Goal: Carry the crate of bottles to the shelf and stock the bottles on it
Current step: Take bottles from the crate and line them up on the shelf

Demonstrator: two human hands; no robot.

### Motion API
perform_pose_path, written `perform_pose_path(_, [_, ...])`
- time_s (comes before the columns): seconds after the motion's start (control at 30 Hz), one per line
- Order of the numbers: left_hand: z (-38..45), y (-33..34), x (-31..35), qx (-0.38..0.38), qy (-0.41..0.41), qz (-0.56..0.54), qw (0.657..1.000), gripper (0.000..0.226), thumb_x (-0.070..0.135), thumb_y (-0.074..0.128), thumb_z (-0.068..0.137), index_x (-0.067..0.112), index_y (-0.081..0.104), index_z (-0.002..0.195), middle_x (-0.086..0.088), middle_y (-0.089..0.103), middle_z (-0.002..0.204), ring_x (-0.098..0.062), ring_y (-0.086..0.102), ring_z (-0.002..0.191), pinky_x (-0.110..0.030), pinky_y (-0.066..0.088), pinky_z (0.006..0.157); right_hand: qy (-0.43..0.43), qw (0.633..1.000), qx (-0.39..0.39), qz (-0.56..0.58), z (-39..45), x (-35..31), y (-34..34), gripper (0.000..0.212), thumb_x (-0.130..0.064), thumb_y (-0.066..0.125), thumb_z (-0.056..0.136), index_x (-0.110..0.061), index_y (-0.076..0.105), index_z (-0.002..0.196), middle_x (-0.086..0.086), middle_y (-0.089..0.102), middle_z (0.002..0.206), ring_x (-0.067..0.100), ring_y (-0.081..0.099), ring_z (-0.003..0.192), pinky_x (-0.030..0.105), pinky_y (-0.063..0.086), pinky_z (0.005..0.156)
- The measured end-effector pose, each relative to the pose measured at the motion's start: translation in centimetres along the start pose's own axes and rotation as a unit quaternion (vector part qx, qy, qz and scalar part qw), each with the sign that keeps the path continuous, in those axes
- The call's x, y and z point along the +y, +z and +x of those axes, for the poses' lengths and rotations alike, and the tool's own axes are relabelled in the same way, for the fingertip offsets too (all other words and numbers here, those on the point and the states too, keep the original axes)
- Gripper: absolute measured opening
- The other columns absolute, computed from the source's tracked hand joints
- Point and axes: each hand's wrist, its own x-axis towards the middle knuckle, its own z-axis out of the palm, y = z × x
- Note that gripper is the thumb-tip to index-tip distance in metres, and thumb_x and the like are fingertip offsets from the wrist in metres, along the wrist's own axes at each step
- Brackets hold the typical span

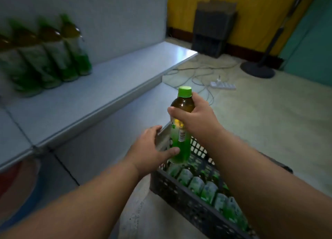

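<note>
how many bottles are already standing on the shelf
4, in a row at the left end of the upper shelf: at. More may stand beyond the picture's left edge.

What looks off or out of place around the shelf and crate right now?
Nothing spilled or damaged. The bottles on the shelf stand in a neat row, though blurred. The only clutter is loose cables and a power strip on the floor beyond the crate, a possible trip hazard.

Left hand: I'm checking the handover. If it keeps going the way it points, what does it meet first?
Probably the bottle held by the right hand; the left hand thumb already seems to touch its lower part.
</note>
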Motion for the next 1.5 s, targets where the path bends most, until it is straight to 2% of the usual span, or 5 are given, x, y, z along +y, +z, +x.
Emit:
perform_pose_path(0.2, [-1.0,-10.9,-2.8,0.088,-0.008,0.006,0.996,0.093,0.06,0.075,0.073,0.029,0.034,0.149,0.006,0.042,0.15,-0.011,0.042,0.133,-0.038,0.042,0.107,-0.075,0.995,-0.049,0.033,2.2,-9.4,7.7,0.037,-0.036,0.082,0.072,-0.026,0.063,0.103,-0.002,0.071,0.095,0.017,0.069,0.091,0.048,0.057,0.087])
perform_pose_path(0.5, [6.4,-18.0,-8.6,0.139,-0.032,0.058,0.988,0.103,0.074,0.07,0.067,0.027,0.033,0.151,0.005,0.04,0.153,-0.014,0.04,0.136,-0.041,0.042,0.108,-0.136,0.983,-0.09,0.086,11.0,-11.5,16.7,0.028,-0.029,0.081,0.078,-0.029,0.063,0.1,-0.014,0.072,0.086,0.003,0.07,0.081,0.031,0.056,0.075])
perform_pose_path(1.0, [20.3,-18.8,-13.3,0.13,-0.135,0.193,0.963,0.111,0.078,0.059,0.074,0.021,0.014,0.157,-0.001,0.018,0.164,-0.019,0.018,0.149,-0.037,0.017,0.121,-0.141,0.982,-0.115,0.052,26.8,-9.9,21.4,0.043,-0.036,0.084,0.075,-0.027,0.058,0.109,-0.004,0.07,0.096,0.016,0.069,0.089,0.047,0.06,0.081])
perform_pose_path(1.17, [20.6,-17.3,-14.2,0.139,-0.148,0.295,0.934,0.104,0.077,0.041,0.084,0.014,0.004,0.158,-0.004,0.002,0.167,-0.019,0.001,0.152,-0.035,0.0,0.123,-0.102,0.985,-0.137,0.037,27.6,-8.2,21.2,0.081,-0.039,0.087,0.07,-0.03,0.041,0.136,-0.004,0.063,0.116,0.015,0.065,0.102,0.042,0.058,0.085])
perform_pose_path(1.5, [21.2,-17.1,-14.8,0.092,-0.167,0.34,0.921,0.1,0.078,0.02,0.085,0.014,-0.006,0.158,-0.005,-0.015,0.165,-0.018,-0.016,0.151,-0.038,-0.006,0.122,-0.174,0.969,-0.124,-0.121,29.8,-4.4,22.4,0.059,-0.034,0.083,0.076,-0.021,0.055,0.126,-0.001,0.06,0.116,0.018,0.062,0.104,0.042,0.058,0.087])
